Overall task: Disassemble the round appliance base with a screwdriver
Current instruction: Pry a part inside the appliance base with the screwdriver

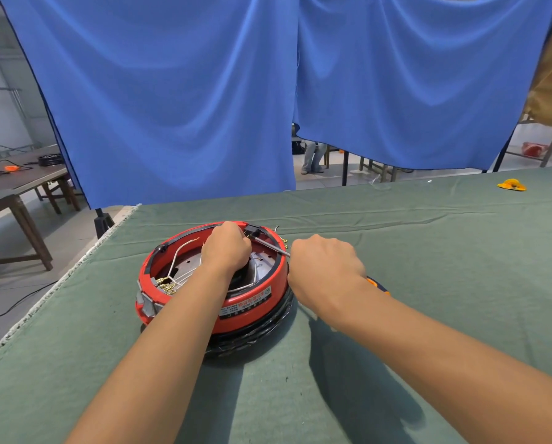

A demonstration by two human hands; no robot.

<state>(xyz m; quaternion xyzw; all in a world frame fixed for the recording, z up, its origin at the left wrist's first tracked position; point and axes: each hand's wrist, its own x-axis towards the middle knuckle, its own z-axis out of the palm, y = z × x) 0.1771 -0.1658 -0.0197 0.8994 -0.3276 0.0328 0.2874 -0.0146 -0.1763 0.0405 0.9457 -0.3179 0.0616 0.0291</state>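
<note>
Near the left edge of the table (396, 315), which is draped in green cloth, sits the round appliance base (185, 302), red-walled with a black rim and open side up, wires and brass terminals showing inside. The person's left hand (226, 249) reaches down into the open shell at its far side, fingers curled around something by the black fitting on the far rim; what exactly that grip pinches I cannot tell. The right hand (327, 267) hovers just beside the base's right rim, its grip closed around the screwdriver (269, 245). The screwdriver's long axis lies low and slanted: an orange and dark handle end pokes out beyond the wrist toward the table's right side, while the metal shaft runs up and left across the rim, tip pointing at the black fitting next to the left fingers. A small yellow object (511, 184) lies well apart, toward the far right corner. Blue curtains (172, 91) hang behind the far edge.
</note>
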